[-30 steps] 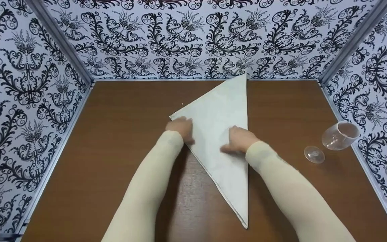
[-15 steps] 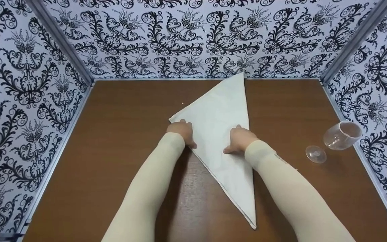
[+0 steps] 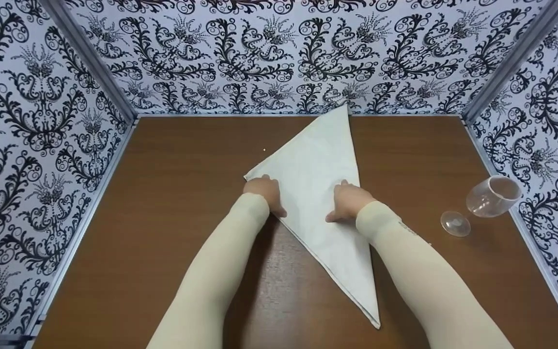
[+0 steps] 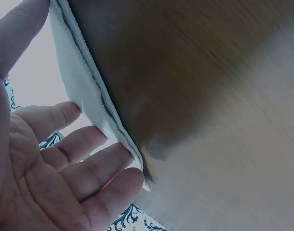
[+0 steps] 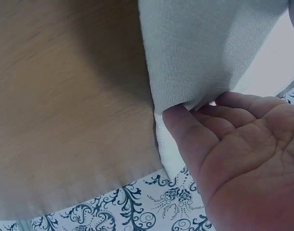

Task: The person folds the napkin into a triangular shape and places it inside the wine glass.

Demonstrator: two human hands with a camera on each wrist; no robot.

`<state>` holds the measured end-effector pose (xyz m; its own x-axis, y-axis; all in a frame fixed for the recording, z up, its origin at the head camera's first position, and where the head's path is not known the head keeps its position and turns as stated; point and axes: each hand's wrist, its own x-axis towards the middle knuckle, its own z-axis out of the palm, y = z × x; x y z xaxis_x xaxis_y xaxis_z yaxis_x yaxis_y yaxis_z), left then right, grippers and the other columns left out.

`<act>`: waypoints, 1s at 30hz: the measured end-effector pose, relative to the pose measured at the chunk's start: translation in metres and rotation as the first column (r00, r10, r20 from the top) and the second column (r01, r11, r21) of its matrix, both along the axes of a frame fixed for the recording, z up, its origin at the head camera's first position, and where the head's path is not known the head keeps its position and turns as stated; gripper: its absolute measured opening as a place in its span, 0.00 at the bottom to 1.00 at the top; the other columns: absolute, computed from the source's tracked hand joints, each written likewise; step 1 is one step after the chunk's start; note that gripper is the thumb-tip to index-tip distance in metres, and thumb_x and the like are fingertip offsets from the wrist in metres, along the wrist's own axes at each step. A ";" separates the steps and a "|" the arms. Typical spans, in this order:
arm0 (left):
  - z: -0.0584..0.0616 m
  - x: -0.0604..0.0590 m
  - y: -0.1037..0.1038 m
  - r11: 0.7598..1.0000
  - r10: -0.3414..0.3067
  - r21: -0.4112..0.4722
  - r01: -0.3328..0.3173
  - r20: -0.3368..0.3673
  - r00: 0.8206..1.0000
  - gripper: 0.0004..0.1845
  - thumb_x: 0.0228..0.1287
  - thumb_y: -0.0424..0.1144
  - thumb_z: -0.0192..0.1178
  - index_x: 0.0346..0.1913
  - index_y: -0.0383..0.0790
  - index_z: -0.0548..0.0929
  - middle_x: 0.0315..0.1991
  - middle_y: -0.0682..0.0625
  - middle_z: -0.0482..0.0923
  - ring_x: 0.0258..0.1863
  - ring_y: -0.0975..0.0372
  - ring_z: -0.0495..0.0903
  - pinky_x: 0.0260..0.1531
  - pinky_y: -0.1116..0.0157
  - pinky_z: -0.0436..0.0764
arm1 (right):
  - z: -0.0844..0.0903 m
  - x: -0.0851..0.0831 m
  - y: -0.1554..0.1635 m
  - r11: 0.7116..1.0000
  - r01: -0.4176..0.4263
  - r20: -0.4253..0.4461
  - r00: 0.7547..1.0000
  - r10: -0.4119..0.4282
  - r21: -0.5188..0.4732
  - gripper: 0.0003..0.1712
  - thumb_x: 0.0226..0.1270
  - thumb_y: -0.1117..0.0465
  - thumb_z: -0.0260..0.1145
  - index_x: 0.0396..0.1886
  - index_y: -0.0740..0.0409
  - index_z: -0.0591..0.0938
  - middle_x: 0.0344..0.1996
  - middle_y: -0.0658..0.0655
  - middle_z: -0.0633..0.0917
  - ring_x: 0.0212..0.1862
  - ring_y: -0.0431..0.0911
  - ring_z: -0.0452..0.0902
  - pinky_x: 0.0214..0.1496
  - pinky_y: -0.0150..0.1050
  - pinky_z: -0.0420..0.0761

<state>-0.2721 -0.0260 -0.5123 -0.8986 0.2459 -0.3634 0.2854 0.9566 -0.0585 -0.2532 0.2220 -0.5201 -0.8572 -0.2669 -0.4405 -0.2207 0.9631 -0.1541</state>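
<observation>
A white cloth napkin (image 3: pixel 320 174), folded into a long triangle, lies flat on the brown table (image 3: pixel 172 194). One tip reaches the back wall and the other points toward me at the lower right. My left hand (image 3: pixel 263 190) rests on its left corner. In the left wrist view the left hand (image 4: pixel 65 163) shows an open palm, its fairly straight fingers touching the napkin's layered edge (image 4: pixel 89 96). My right hand (image 3: pixel 350 199) rests on the napkin's right edge. In the right wrist view its fingertips (image 5: pixel 180 120) meet the napkin's border (image 5: pixel 205 48), which lies over them.
A clear stemmed glass (image 3: pixel 493 195) lies on its side at the right, its round foot (image 3: pixel 455 224) toward me, close to the right wall. Patterned black-and-white walls (image 3: pixel 279 53) enclose the table on three sides.
The napkin has turned slightly under both hands: its near tip swung to the right and its far tip edged left. The hands stayed almost where they were.
</observation>
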 end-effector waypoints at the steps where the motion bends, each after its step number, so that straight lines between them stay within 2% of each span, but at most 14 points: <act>1: 0.000 0.000 0.000 1.000 -0.001 -0.002 0.001 -0.001 1.000 0.51 0.51 0.72 0.74 0.68 0.36 0.80 0.64 0.39 0.80 0.54 0.49 0.86 0.58 0.53 0.86 | 0.000 0.000 0.000 1.000 0.001 -0.003 1.000 -0.001 -0.002 0.59 0.64 0.40 0.77 0.74 0.82 0.64 0.76 0.84 0.58 0.77 0.72 0.64 0.77 0.60 0.70; 5: 0.004 0.004 0.002 1.000 -0.003 -0.003 0.003 0.004 1.000 0.49 0.51 0.70 0.75 0.66 0.36 0.82 0.63 0.39 0.81 0.53 0.50 0.86 0.58 0.53 0.86 | 0.000 -0.002 0.000 1.000 -0.010 -0.006 1.000 0.010 0.012 0.59 0.64 0.40 0.77 0.75 0.81 0.64 0.77 0.83 0.59 0.77 0.71 0.64 0.77 0.61 0.70; 9: 0.010 0.009 0.005 1.000 0.000 -0.008 0.000 0.014 1.000 0.47 0.53 0.69 0.74 0.66 0.36 0.83 0.69 0.37 0.78 0.59 0.48 0.85 0.61 0.53 0.84 | 0.002 -0.002 0.001 1.000 -0.018 -0.003 1.000 0.018 0.015 0.59 0.64 0.41 0.77 0.75 0.81 0.63 0.77 0.83 0.59 0.77 0.71 0.63 0.78 0.61 0.69; 13: 0.015 0.016 0.008 1.000 -0.016 -0.011 0.016 0.005 1.000 0.43 0.53 0.68 0.74 0.61 0.35 0.87 0.68 0.36 0.79 0.62 0.49 0.84 0.61 0.53 0.84 | 0.004 0.000 0.000 1.000 -0.006 -0.006 1.000 0.006 0.004 0.59 0.64 0.43 0.78 0.76 0.81 0.62 0.77 0.82 0.59 0.79 0.71 0.61 0.79 0.60 0.67; 16: 0.018 0.022 0.009 1.000 -0.020 -0.002 0.020 -0.005 1.000 0.38 0.54 0.67 0.74 0.54 0.36 0.90 0.65 0.37 0.81 0.60 0.50 0.84 0.59 0.55 0.85 | 0.006 0.006 -0.007 0.997 0.068 -0.017 0.997 -0.069 -0.018 0.62 0.64 0.47 0.78 0.79 0.80 0.55 0.79 0.81 0.56 0.81 0.72 0.56 0.81 0.61 0.63; 18: 0.019 0.024 0.010 1.000 -0.015 0.001 0.015 -0.008 1.000 0.36 0.55 0.66 0.75 0.52 0.36 0.91 0.65 0.38 0.82 0.61 0.51 0.83 0.59 0.56 0.85 | 0.008 0.011 -0.015 0.989 0.144 -0.019 0.989 -0.145 -0.044 0.62 0.66 0.47 0.75 0.80 0.81 0.51 0.79 0.82 0.56 0.80 0.73 0.57 0.80 0.63 0.65; 20: 0.020 0.027 0.010 1.000 -0.021 -0.006 0.021 -0.007 1.000 0.35 0.56 0.65 0.74 0.52 0.37 0.91 0.64 0.39 0.83 0.61 0.52 0.83 0.58 0.57 0.85 | 0.008 0.016 -0.024 0.977 0.205 -0.020 0.978 -0.207 -0.064 0.59 0.69 0.44 0.71 0.78 0.83 0.53 0.77 0.83 0.59 0.78 0.75 0.59 0.77 0.65 0.68; 22: 0.021 0.029 0.011 0.999 -0.037 -0.012 0.037 0.008 0.999 0.35 0.57 0.65 0.73 0.52 0.37 0.91 0.64 0.39 0.83 0.62 0.51 0.82 0.59 0.57 0.85 | 0.007 0.021 -0.031 0.969 0.238 -0.017 0.971 -0.239 -0.061 0.55 0.72 0.40 0.66 0.74 0.85 0.61 0.74 0.84 0.63 0.76 0.77 0.61 0.74 0.67 0.70; 24: 0.020 0.027 0.012 0.998 -0.061 -0.008 0.062 0.028 0.998 0.35 0.57 0.67 0.72 0.52 0.37 0.91 0.60 0.40 0.85 0.60 0.51 0.84 0.58 0.56 0.86 | 0.004 0.024 -0.034 0.971 0.238 -0.004 0.971 -0.238 -0.033 0.56 0.75 0.34 0.61 0.72 0.86 0.65 0.74 0.85 0.63 0.77 0.78 0.58 0.76 0.69 0.66; 26: 0.017 0.021 0.011 0.997 -0.068 0.027 0.067 0.023 0.997 0.35 0.57 0.66 0.73 0.51 0.37 0.91 0.56 0.40 0.87 0.57 0.50 0.86 0.55 0.53 0.87 | 0.000 0.026 -0.035 0.971 0.239 -0.009 0.971 -0.239 -0.008 0.57 0.76 0.32 0.59 0.71 0.86 0.66 0.75 0.86 0.61 0.78 0.80 0.54 0.78 0.72 0.61; 28: 0.010 0.012 0.006 0.996 -0.049 0.078 0.050 -0.010 0.999 0.35 0.57 0.65 0.73 0.53 0.38 0.89 0.55 0.41 0.86 0.55 0.49 0.86 0.54 0.50 0.87 | -0.004 0.027 -0.033 0.972 0.234 -0.016 0.972 -0.233 0.014 0.60 0.76 0.30 0.58 0.73 0.87 0.62 0.75 0.87 0.57 0.79 0.81 0.50 0.79 0.73 0.56; 30: 0.002 0.002 -0.001 0.993 -0.004 0.118 0.008 -0.033 0.999 0.35 0.54 0.63 0.76 0.56 0.39 0.86 0.55 0.43 0.84 0.55 0.48 0.85 0.53 0.48 0.87 | -0.006 0.027 -0.031 0.972 0.235 -0.018 0.972 -0.235 0.014 0.63 0.75 0.30 0.59 0.74 0.89 0.57 0.75 0.89 0.55 0.79 0.81 0.49 0.80 0.72 0.54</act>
<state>-0.2705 -0.0265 -0.5107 -0.9076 0.2912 -0.3023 0.2913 0.9555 0.0459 -0.2264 0.1908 -0.5265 -0.9021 -0.0499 -0.4287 0.0100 0.9906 -0.1364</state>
